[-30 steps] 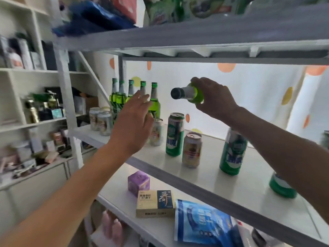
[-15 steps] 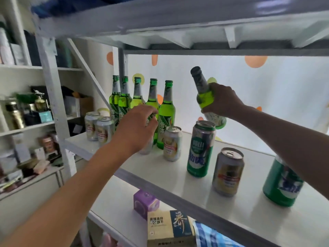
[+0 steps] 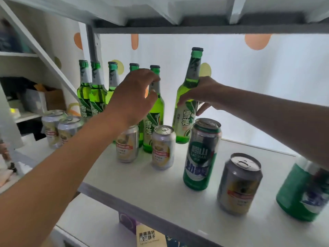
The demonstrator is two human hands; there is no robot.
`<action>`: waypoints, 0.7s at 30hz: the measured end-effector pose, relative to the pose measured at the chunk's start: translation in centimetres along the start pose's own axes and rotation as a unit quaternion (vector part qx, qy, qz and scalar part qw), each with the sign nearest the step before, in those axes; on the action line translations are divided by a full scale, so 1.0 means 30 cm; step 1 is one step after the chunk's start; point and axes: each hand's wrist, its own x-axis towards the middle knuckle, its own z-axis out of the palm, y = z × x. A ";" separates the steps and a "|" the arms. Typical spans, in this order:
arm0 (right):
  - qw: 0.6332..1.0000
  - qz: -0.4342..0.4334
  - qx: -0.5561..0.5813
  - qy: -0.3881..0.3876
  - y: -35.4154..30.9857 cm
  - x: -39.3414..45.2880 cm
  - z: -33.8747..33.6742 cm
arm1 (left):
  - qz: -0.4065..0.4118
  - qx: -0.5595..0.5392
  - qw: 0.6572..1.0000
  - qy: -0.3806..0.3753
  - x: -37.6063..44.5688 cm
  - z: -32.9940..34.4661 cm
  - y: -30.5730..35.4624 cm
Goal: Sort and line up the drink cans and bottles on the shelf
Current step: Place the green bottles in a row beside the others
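The green bottle (image 3: 187,104), carried tilted 0.5 s ago, is now stood upright on the shelf (image 3: 160,189) beside the row, loosely gripped by the right hand (image 3: 203,93), while the neighbouring bottle (image 3: 154,111) is approached by the open-fingered left hand (image 3: 131,98).

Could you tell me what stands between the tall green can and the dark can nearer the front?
Nothing; the head view shows bare shelf between the tall green can and dark can.

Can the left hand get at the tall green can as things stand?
Probably yes: the left hand hovers open by the bottle row, holding nothing, and the tall green can stands near the shelf's front with open space around it.
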 end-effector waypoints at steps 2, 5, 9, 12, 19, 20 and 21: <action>1.000 0.019 -0.001 -0.011 -0.001 0.007 0.022 | 0.013 0.003 1.000 0.003 0.022 0.008 -0.014; 0.999 0.028 -0.012 -0.019 -0.005 0.018 0.052 | 0.025 0.004 1.000 0.019 0.047 0.014 -0.040; 0.999 0.039 -0.023 -0.012 -0.005 0.016 0.080 | 0.034 -0.004 0.999 0.014 0.082 0.024 -0.056; 0.998 0.056 -0.022 -0.008 -0.006 0.005 0.105 | 0.052 -0.006 0.999 0.006 0.090 0.031 -0.058; 0.996 0.073 -0.043 -0.024 -0.009 -0.010 0.142 | 0.072 -0.013 0.997 -0.021 0.075 0.054 -0.069; 0.996 0.075 -0.049 -0.025 -0.009 -0.011 0.144 | 0.075 -0.017 0.997 -0.024 0.075 0.056 -0.070; 0.995 0.077 -0.053 -0.027 -0.007 -0.010 0.146 | 0.079 -0.023 0.996 -0.028 0.074 0.058 -0.070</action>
